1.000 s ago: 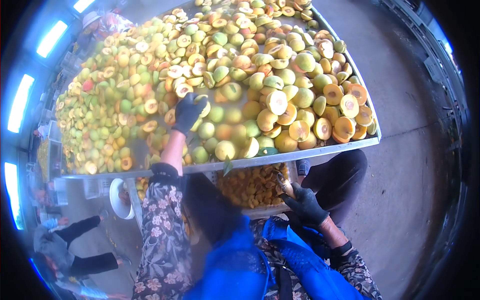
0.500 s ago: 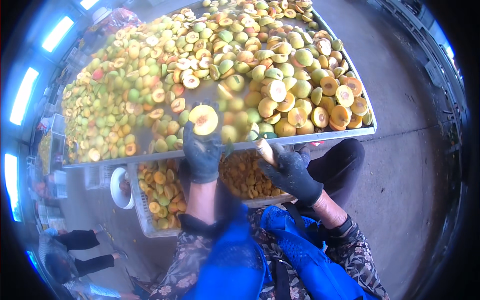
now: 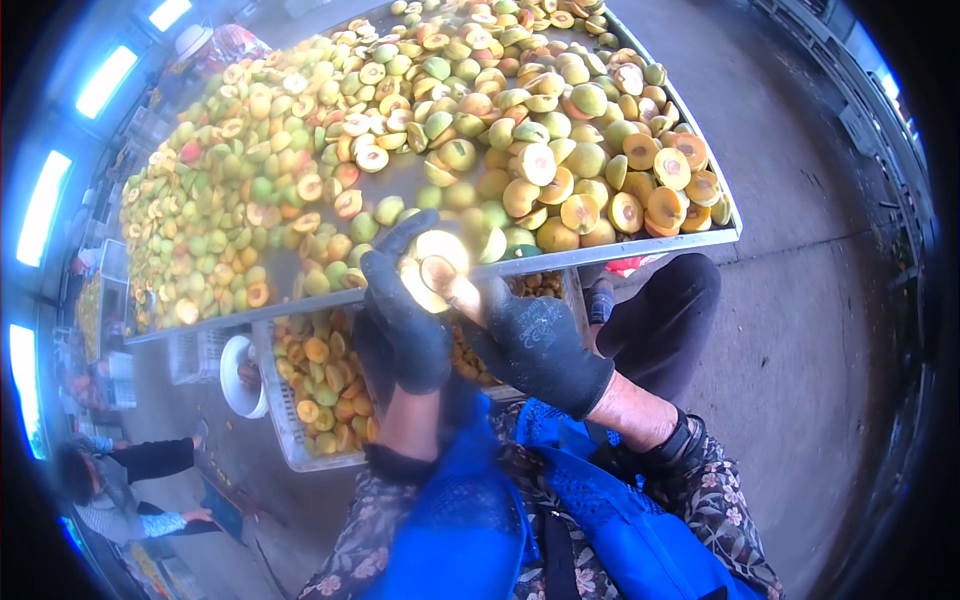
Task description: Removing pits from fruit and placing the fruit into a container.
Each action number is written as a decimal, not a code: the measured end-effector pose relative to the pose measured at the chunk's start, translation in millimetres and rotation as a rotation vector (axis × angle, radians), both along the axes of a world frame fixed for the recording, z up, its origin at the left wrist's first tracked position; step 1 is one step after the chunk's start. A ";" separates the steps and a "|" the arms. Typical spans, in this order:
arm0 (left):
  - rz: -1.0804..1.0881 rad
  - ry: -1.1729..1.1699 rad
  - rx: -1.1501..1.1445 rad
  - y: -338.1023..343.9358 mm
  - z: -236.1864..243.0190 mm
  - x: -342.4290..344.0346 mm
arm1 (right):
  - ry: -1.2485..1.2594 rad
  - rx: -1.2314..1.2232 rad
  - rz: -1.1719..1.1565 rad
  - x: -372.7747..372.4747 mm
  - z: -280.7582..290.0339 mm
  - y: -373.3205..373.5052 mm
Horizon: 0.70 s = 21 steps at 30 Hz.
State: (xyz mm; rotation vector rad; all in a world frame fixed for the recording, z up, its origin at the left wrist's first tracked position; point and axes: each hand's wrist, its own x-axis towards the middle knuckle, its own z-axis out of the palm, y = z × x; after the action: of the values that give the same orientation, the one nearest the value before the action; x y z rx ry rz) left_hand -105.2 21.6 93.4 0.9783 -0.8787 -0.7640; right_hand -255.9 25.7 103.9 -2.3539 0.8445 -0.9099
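Note:
My gloved left hand point(image 3: 408, 325) holds a peach half point(image 3: 434, 260) with its pale cut face turned up and the brown pit hollow showing. Into that hollow presses the end of a tool with a light wooden-looking handle point(image 3: 467, 298), its working tip hidden against the flesh. My gloved right hand point(image 3: 540, 345) is closed round the handle. Both hands are together just over the near rim of a metal table point(image 3: 600, 257), which bears a heap of green-yellow peach halves point(image 3: 560, 185). Whether a pit remains in the held half I cannot tell.
Below the table edge stands a white crate point(image 3: 297, 440) of yellow peach halves, and a second crate point(image 3: 573, 300) of small brownish pieces lies partly behind my hands. A white bowl point(image 3: 243, 375) is to the left. Another person point(image 3: 120, 495) is at the lower left.
My right hand has moved left and brought the tool onto the peach half. The left hand has come slightly nearer and right with the fruit. The person at lower left has shifted.

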 end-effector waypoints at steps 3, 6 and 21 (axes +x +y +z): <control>0.084 -0.106 0.053 3.4 3.9 -3.2 | -0.018 0.048 0.047 0.1 -15.5 1.1; 0.211 -0.807 0.023 7.4 12.5 3.0 | 0.096 0.018 0.067 -6.1 -15.0 -0.2; -0.036 -0.278 0.168 1.8 -18.0 3.0 | -0.413 0.967 0.256 -8.3 -43.7 -0.8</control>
State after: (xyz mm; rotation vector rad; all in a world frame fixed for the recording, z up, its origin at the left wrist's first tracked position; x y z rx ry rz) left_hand -102.3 23.4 75.3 1.2411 -1.0872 -0.7518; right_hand -264.2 24.9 60.2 -1.3347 0.5915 -0.6292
